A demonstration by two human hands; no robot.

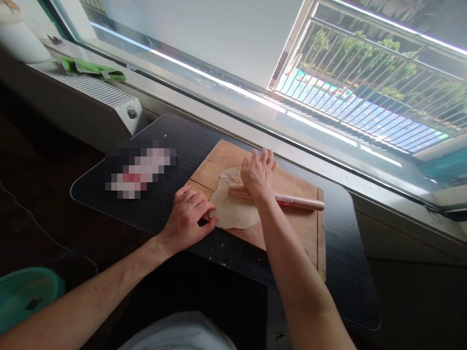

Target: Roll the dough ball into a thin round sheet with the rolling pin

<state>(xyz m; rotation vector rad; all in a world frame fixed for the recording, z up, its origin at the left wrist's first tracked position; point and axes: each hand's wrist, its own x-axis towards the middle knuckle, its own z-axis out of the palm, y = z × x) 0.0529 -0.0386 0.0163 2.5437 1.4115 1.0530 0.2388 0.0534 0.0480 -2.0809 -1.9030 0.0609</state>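
A flat sheet of pale dough (233, 210) lies on a wooden cutting board (299, 228). A thin rolling pin (299, 200) rests across the dough. My right hand (257, 173) lies flat on top of the pin with its fingers stretched out. My left hand (188, 218) pinches the near left edge of the dough between thumb and fingers.
The board sits on a black ribbed table top (120, 204) under a window. A blurred object (140, 170) lies to the left of the board. A white radiator (91, 90) with a green cloth (91, 68) stands far left. A teal basin (25, 291) sits at bottom left.
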